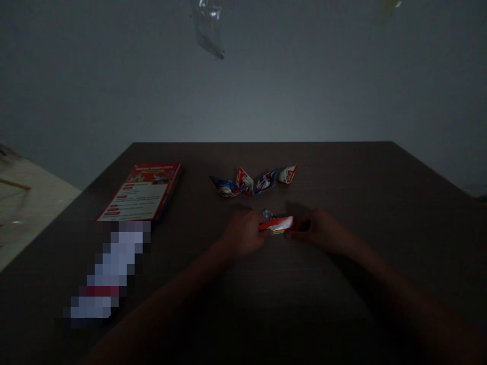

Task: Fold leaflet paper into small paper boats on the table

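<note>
One red folded paper (280, 223), nearer than the folded pieces (245, 181), sits grasped in the left hand (243, 233); the right hand (323, 230) touches its right end, pinch unclear. Even pressure should keep edges straight.

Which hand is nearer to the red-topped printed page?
Left. The left hand is right of the red-topped printed page, apart from it, holding the folded paper; the right hand is farther right, at that paper's other end.

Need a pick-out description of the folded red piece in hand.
On the dark table, find the row of folded papers, then look nearer. The red folded piece is between left hand and right hand. Unlike the row, it's gripped by the left.
</note>
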`<act>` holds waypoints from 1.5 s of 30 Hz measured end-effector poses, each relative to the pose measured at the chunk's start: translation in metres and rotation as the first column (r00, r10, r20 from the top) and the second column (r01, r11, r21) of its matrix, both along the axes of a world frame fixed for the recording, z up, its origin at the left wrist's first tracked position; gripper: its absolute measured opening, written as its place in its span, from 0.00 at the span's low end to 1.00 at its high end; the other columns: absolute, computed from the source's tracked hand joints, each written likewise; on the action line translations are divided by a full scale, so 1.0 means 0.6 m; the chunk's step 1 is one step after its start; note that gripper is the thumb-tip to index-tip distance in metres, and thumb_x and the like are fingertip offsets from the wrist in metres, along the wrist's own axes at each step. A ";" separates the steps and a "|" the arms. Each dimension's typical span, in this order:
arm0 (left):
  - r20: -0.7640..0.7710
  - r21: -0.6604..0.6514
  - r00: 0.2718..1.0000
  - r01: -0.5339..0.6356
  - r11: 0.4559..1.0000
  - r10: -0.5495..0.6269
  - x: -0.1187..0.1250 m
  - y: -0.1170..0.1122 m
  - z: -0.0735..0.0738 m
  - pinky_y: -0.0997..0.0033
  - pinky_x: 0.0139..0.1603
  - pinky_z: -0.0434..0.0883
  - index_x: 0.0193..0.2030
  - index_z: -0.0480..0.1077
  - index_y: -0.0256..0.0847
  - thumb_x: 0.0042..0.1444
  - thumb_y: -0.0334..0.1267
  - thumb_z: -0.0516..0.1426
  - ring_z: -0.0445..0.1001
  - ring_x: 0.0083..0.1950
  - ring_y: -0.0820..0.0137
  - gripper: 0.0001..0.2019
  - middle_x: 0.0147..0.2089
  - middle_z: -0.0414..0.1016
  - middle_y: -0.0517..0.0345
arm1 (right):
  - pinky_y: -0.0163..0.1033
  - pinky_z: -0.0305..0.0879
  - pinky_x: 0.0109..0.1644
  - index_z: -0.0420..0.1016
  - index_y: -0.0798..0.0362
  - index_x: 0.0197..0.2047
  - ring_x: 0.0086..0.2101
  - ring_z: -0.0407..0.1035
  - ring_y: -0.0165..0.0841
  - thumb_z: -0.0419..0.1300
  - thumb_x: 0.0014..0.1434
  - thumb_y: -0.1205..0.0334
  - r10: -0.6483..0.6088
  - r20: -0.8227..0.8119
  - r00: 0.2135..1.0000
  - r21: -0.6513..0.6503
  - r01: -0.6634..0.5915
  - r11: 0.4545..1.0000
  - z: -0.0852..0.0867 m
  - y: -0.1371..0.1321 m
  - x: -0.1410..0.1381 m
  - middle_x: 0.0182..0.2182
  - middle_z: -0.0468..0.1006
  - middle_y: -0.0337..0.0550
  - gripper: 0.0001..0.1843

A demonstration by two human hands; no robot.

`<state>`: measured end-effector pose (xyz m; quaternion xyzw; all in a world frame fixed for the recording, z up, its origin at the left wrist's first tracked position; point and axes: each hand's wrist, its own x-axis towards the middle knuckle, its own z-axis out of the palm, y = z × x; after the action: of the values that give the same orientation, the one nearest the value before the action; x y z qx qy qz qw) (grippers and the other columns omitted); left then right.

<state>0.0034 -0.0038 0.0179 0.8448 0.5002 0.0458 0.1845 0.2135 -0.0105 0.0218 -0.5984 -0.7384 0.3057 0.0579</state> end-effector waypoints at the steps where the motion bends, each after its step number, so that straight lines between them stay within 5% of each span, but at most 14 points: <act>1: 0.013 0.000 1.000 0.019 1.000 -0.019 0.001 0.000 -0.001 0.68 0.36 0.65 0.37 0.74 0.39 0.55 0.44 0.54 0.72 0.37 0.64 0.13 0.36 0.76 0.52 | 0.34 0.55 0.24 0.77 0.52 0.26 0.23 0.68 0.31 0.60 0.49 0.46 -0.014 -0.025 1.000 0.016 0.015 1.000 0.001 -0.001 0.000 0.22 0.77 0.40 0.17; 7: 0.062 0.082 0.991 0.115 0.990 -0.120 0.006 0.002 -0.014 0.66 0.41 0.64 0.36 0.74 0.39 0.55 0.45 0.55 0.71 0.41 0.63 0.12 0.36 0.75 0.52 | 0.36 0.62 0.32 0.73 0.53 0.40 0.31 0.71 0.35 0.67 0.43 0.50 -0.060 -0.113 0.992 0.299 0.092 0.950 -0.007 0.000 -0.009 0.33 0.78 0.43 0.22; 10: 0.067 0.097 0.986 0.148 0.984 -0.155 0.006 0.004 -0.018 0.66 0.41 0.64 0.35 0.74 0.39 0.55 0.45 0.55 0.71 0.40 0.64 0.12 0.35 0.74 0.53 | 0.36 0.63 0.34 0.74 0.53 0.39 0.32 0.71 0.35 0.67 0.43 0.55 0.052 -0.166 0.985 0.225 -0.013 0.974 -0.019 0.006 -0.011 0.33 0.78 0.41 0.19; 17: 0.039 0.104 0.986 0.155 0.982 -0.160 0.007 0.006 -0.015 0.67 0.40 0.64 0.34 0.73 0.38 0.55 0.46 0.54 0.71 0.39 0.64 0.13 0.34 0.74 0.52 | 0.35 0.63 0.32 0.74 0.53 0.36 0.29 0.70 0.33 0.65 0.46 0.57 0.023 -0.305 0.952 0.108 0.011 0.994 -0.032 0.011 -0.012 0.29 0.77 0.40 0.14; 29: -0.143 -0.028 0.990 0.001 1.000 -0.005 -0.020 0.008 0.012 0.68 0.31 0.62 0.31 0.75 0.39 0.52 0.51 0.54 0.72 0.32 0.63 0.17 0.30 0.74 0.51 | 0.34 0.59 0.29 0.73 0.53 0.36 0.27 0.69 0.32 0.66 0.45 0.55 -0.008 -0.206 0.979 0.080 0.025 0.996 -0.030 0.014 -0.013 0.27 0.76 0.39 0.15; 40: -0.127 -0.098 0.992 -0.013 0.995 0.000 -0.048 0.027 0.005 0.72 0.24 0.55 0.29 0.75 0.39 0.49 0.55 0.54 0.67 0.26 0.69 0.20 0.26 0.72 0.55 | 0.35 0.60 0.30 0.74 0.53 0.36 0.28 0.70 0.33 0.65 0.45 0.55 -0.012 -0.203 0.979 0.057 0.024 0.998 -0.025 0.014 -0.012 0.28 0.77 0.40 0.15; 45: -0.029 -0.181 0.996 0.079 0.980 -0.085 -0.060 0.036 0.008 0.74 0.23 0.51 0.22 0.71 0.37 0.51 0.50 0.54 0.60 0.21 0.75 0.18 0.18 0.64 0.62 | 0.35 0.60 0.29 0.77 0.53 0.35 0.28 0.70 0.33 0.64 0.46 0.55 -0.002 -0.155 0.988 0.045 0.010 0.999 -0.013 0.013 -0.012 0.28 0.78 0.41 0.14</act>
<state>-0.0328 0.0177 0.0225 0.8453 0.4704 -0.0227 0.2523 0.2061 -0.0030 0.0142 -0.5736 -0.7366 0.3339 0.1295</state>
